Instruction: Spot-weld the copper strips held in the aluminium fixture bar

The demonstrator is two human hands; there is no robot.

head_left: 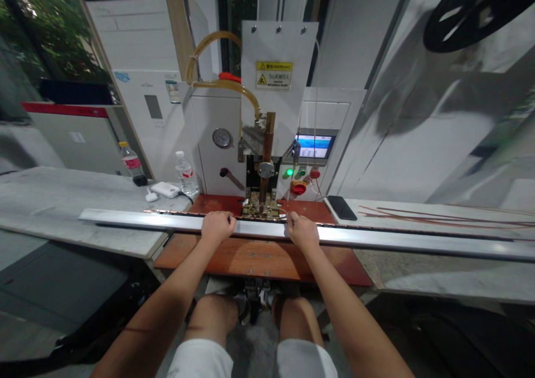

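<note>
A long silvery metal bar (259,228) lies across the reddish-brown work board, reaching well out to both sides. My left hand (218,226) is closed around it, left of the machine's working point. On the right of that point my right hand (302,231) also grips the bar, its fingertips near a thin copper-coloured strip. This strip runs along the bar's far edge. Right behind the bar, between my hands, stands the welding-type machine's copper electrode (264,191), over a small brass fixture (252,206). Whether the electrode touches the work cannot be made out.
A dark phone (340,207) and several thin copper-coloured strips (418,217) lie on the right worktop. Two bottles, a clear one (186,175) and a cola bottle (132,165), stand at left beside a white power bank (165,189). A lit control screen (314,146) is on the machine.
</note>
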